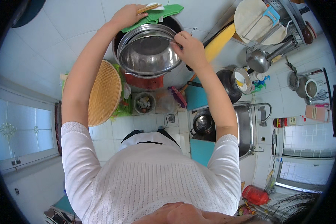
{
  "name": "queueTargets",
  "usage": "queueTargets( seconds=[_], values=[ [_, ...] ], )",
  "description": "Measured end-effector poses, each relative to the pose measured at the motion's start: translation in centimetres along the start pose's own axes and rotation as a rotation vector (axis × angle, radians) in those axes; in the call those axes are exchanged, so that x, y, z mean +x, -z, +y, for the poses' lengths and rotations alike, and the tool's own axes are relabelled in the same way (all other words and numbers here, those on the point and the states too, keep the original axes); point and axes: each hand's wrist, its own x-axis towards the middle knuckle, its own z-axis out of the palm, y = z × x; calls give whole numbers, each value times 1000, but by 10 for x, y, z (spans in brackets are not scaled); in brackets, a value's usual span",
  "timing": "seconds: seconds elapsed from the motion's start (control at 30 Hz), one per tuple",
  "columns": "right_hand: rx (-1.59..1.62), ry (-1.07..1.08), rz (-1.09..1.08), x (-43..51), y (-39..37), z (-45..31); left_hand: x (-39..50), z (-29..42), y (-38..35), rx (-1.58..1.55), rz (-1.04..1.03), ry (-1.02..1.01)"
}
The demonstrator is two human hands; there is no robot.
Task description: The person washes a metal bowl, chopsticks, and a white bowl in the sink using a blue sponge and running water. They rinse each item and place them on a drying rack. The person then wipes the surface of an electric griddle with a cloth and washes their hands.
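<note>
Both my arms reach up to a stack of stainless steel bowls (151, 60), nested in a larger dark metal pot or basin (177, 24) at the top middle. My right hand (191, 48) grips the right rim of the tilted top bowl. My left hand (129, 17) holds a pair of wooden chopsticks (149, 9) at the far side. Beside them is a small white dish (158, 6). A green cloth (172, 10) lies under the left fingers across the far rim; whether they grip it too is unclear.
A round bamboo tray (105, 95) stands at left. Below the bowls are a red cloth (145, 81) and a waste bin (144, 103). To the right are a black wok (229, 93), a lidded pot (203, 121) and a steel sink (245, 131). Utensils hang on the right wall.
</note>
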Motion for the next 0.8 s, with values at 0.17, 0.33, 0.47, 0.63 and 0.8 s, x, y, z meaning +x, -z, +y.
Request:
queueTargets(
  seconds=[0.17, 0.33, 0.47, 0.63, 0.8],
  values=[
    [3, -42, 24, -7, -2, -2, 7, -16, -12, 162, 66, -26],
    [18, -115, -28, -9, 3, -9, 5, -12, -9, 170, 132, -61],
    [55, -258, -154, 2, 7, -7, 2, 3, 1, 120, 70, 13],
    [81, -416, -195, 8, 9, -6, -13, 20, 14, 120, 76, -11],
    [35, -323, -92, -8, 3, -13, -27, 38, 28, 124, 94, 8]
  ],
)
